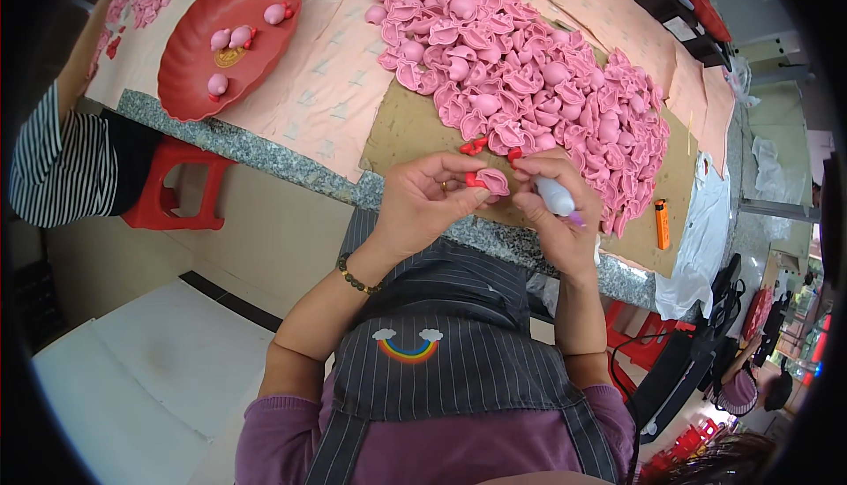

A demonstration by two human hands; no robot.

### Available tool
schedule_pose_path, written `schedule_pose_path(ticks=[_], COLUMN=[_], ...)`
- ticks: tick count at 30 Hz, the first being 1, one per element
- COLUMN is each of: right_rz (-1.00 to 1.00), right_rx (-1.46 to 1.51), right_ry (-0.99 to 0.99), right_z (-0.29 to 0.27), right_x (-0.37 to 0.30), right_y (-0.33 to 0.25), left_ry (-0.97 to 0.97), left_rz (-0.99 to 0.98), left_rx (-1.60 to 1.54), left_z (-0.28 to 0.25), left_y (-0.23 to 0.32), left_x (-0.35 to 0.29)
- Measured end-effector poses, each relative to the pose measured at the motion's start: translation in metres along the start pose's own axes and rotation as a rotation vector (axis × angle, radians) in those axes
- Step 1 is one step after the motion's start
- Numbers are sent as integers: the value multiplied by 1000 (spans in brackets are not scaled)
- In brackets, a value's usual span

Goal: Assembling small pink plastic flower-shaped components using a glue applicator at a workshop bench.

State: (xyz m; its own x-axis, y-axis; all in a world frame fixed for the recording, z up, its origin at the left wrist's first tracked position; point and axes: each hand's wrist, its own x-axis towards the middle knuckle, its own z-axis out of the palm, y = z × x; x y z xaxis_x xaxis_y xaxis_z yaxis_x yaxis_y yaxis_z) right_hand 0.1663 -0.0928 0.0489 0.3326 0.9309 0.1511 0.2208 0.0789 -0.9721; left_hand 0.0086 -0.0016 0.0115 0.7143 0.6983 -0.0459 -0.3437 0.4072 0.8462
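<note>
Between the thumb and fingers of my left hand (423, 198) is a pink molded shell piece (494, 183), with a small red part (476, 180) at its side nearest the fingers. My right hand (565, 220) is wrapped round a small whitish squeeze bottle (554, 195) with a purple tip. A red piece (514, 157) shows at the right fingertips; whether they pinch it or only touch it is hard to see. Just beyond both hands, more small red pieces (474, 145) lie on the brown board (401, 127), beside a large heap of pink shell pieces (538, 70).
A red scalloped tray (190, 70) holding several pink figures stands at the left. An orange lighter (662, 225) lies right of the heap. White plastic (684, 291) hangs over the right table edge. Another person's striped sleeve (40, 150) and a red stool (181, 180) are at far left.
</note>
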Motion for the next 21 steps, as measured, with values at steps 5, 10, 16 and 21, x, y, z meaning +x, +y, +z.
schedule_pose_path(ticks=[5,10,16,21], right_rz=[-60,-122,-132,18], right_rx=[-191,-220,-178,28], right_ry=[-94,-75,-106,-27], right_z=[8,12,11,-4], right_x=[8,7,7,1], right_y=[-6,-5,2,5], left_ry=[-28,-47,-52,-48], left_rz=[-41,-16,31,-58], left_rx=[63,57,13,-11], left_z=[-2,3,1,-8], left_y=[0,-5,-7,-1], left_x=[-2,-1,3,6])
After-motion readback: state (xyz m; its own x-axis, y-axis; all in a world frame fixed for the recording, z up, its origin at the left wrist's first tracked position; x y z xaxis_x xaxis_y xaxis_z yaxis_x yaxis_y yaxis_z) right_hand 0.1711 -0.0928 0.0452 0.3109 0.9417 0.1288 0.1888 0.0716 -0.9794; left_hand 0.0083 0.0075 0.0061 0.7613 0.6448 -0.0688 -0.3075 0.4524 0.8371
